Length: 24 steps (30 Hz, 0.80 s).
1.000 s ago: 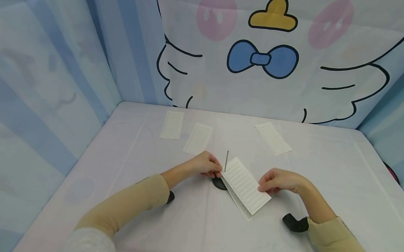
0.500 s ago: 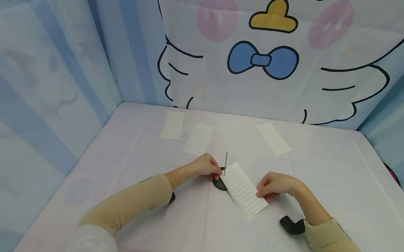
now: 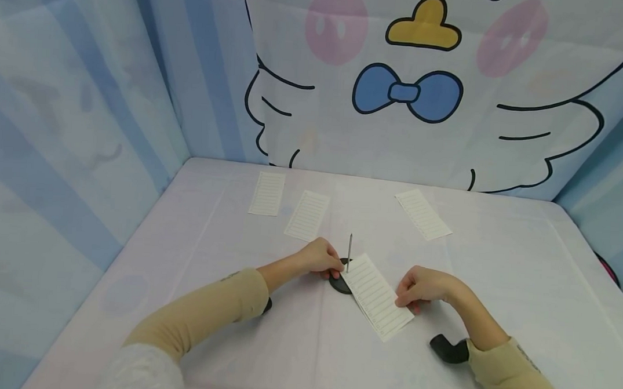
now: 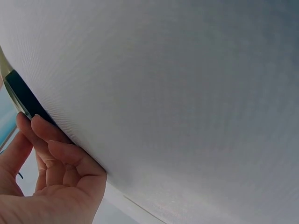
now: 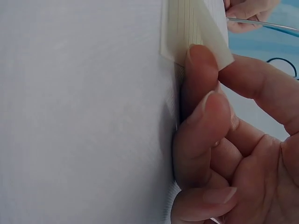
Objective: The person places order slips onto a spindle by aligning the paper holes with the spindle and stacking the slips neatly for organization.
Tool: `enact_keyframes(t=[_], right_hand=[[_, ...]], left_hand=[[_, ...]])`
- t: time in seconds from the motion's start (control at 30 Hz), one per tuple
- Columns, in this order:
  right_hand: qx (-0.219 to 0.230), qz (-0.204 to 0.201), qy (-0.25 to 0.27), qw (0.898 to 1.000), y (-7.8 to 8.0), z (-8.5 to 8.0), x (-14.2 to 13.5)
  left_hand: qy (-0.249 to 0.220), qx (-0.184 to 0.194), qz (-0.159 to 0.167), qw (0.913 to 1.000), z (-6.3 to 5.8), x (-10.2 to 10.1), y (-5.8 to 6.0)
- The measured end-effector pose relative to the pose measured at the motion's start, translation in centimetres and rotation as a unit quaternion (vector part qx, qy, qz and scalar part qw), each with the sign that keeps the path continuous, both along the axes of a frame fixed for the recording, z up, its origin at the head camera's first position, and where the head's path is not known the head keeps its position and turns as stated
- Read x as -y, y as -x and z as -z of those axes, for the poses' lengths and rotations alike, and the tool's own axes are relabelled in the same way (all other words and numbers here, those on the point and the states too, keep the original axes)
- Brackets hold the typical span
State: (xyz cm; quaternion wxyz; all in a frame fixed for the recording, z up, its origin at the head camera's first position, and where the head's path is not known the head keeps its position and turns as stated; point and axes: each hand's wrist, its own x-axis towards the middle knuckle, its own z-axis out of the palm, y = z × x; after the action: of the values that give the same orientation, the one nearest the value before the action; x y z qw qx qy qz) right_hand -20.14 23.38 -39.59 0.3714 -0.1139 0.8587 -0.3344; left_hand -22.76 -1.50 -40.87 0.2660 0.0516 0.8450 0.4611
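A thin metal spike [image 3: 349, 251] rises from a round black base [image 3: 339, 285], like a bill spike. The spike passes through the far end of a lined paper slip [image 3: 377, 296]. A second slip [image 5: 175, 42] lies under that one, its edge showing in the right wrist view. Beside the spike, my left hand [image 3: 321, 257] pinches the far left corner of the top slip, its fingers low at the base. My right hand [image 3: 429, 285] pinches the top slip's near right edge between thumb and forefinger, and that corner bends upward in the right wrist view.
Farther back on the white-covered table [image 3: 242, 354] lie two lined slips on the left, a far one [image 3: 267, 194] and a nearer one [image 3: 307, 215]. Another slip [image 3: 422, 214] lies at back right. A black curved piece [image 3: 449, 349] sits by the right sleeve. Printed curtains enclose the table.
The top slip has come down the spike and now lies nearly flat over the lower slip. My right hand moved slightly nearer and lower with it; my left hand stayed by the spike.
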Motion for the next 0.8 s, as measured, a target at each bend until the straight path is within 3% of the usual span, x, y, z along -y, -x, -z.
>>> enact_keyframes(t=[0.27, 0.47, 0.67, 0.8], right_hand=[[-0.011, -0.013, -0.027, 0.999, 0.2, -0.6, 0.1], [-0.102, 0.005, -0.09, 0.991, 2.6, -2.5, -1.3], [-0.246, 0.052, -0.114, 0.961, 6.6, -3.3, -3.0], [-0.303, 0.076, -0.145, 0.939, 9.0, -2.7, -3.5]], left_hand=[[-0.011, 0.004, -0.008, 0.9999, 0.0, 0.0, -0.1], [-0.019, 0.008, -0.005, 0.9998, -0.1, 0.1, -0.2], [-0.019, 0.014, -0.008, 0.9997, -0.2, 0.1, -0.2], [-0.018, 0.012, -0.006, 0.9997, -0.2, 0.1, -0.1]])
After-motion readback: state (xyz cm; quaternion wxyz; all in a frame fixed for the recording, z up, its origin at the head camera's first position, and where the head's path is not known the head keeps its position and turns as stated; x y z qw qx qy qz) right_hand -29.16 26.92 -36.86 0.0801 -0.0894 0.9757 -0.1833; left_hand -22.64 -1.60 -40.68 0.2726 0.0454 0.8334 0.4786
